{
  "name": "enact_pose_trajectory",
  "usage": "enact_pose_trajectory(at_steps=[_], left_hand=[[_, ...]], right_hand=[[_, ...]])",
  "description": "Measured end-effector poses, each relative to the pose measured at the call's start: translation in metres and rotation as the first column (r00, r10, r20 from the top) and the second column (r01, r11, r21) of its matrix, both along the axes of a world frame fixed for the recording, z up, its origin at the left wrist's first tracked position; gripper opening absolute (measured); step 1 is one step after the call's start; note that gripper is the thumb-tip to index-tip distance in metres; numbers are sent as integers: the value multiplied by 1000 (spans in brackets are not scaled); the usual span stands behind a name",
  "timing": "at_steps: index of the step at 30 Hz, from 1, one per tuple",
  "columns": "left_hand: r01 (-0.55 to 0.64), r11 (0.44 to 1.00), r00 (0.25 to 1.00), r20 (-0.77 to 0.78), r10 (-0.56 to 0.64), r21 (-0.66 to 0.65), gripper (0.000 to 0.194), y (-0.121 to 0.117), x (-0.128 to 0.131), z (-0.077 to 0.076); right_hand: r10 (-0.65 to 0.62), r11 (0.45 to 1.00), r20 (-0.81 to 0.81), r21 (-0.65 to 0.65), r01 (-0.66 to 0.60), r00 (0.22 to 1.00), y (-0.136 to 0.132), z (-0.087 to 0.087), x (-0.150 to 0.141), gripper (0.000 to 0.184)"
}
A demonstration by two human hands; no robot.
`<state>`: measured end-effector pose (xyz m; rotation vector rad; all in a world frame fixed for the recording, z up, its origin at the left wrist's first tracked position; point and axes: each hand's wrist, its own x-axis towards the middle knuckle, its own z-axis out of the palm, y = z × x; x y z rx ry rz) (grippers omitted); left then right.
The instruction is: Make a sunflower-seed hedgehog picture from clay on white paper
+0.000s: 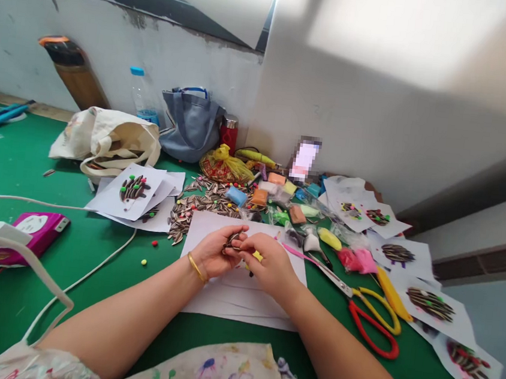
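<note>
My left hand (217, 249) is cupped palm up, with fingers curled around several striped sunflower seeds (232, 240). Thumb and fingers of my right hand (274, 267) are pinched together at these seeds, seemingly on one sunflower seed; the fingertips partly hide it. Both hands are above a stack of white paper (205, 302). Between and under the hands, small yellow and dark bits (247, 266) show on the sheet, mostly covered. Just beyond the paper spreads a pile of loose sunflower seeds (184, 218) mixed with small coloured clay balls.
Scissors (346, 290) and a yellow craft knife (393, 295) lie at the right. Coloured clay packets (260, 197) are behind the paper. Seed-decorated sheets (429, 303) line the right edge; others (141, 196) lie left. A white cable (90, 278) crosses near a purple box (26, 238).
</note>
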<state>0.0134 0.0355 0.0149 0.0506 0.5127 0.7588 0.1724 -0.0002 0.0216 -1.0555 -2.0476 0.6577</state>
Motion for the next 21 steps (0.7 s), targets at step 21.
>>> enact_pose_trajectory(at_steps=[21], left_hand=[[313, 852, 789, -614, 13, 421, 26, -10, 5, 5]], right_hand=[[-241, 837, -349, -547, 12, 906, 9, -8, 26, 22]])
